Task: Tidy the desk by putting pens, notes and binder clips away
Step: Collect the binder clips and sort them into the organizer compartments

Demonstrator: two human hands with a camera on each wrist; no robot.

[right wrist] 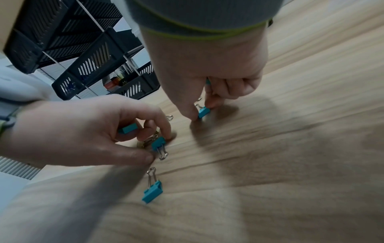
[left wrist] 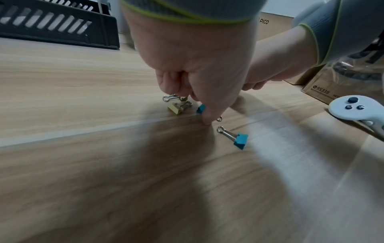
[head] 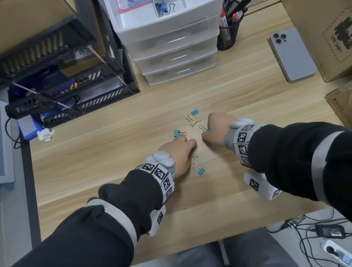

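Several small binder clips lie mid-desk. My left hand (head: 182,147) curls round one teal clip (right wrist: 129,128) in its fingers, and its thumb and forefinger close round a second teal clip (right wrist: 159,143) on the wood. My right hand (right wrist: 201,111) pinches another teal clip (right wrist: 204,111) between thumb and forefinger against the desk; a bit of teal shows inside its curled fingers. A loose teal clip (head: 200,171) lies near my left wrist. Past both hands rest a yellow clip (head: 193,122) and a teal clip (head: 194,112). The white drawer unit (head: 172,30) has a top compartment holding binder clips (head: 163,6).
A mesh pen cup (head: 227,35) stands right of the drawers. A phone (head: 291,55) lies face down beside a cardboard box (head: 336,15). Black letter trays (head: 58,82) fill the back left. The desk's front edge is near my lap.
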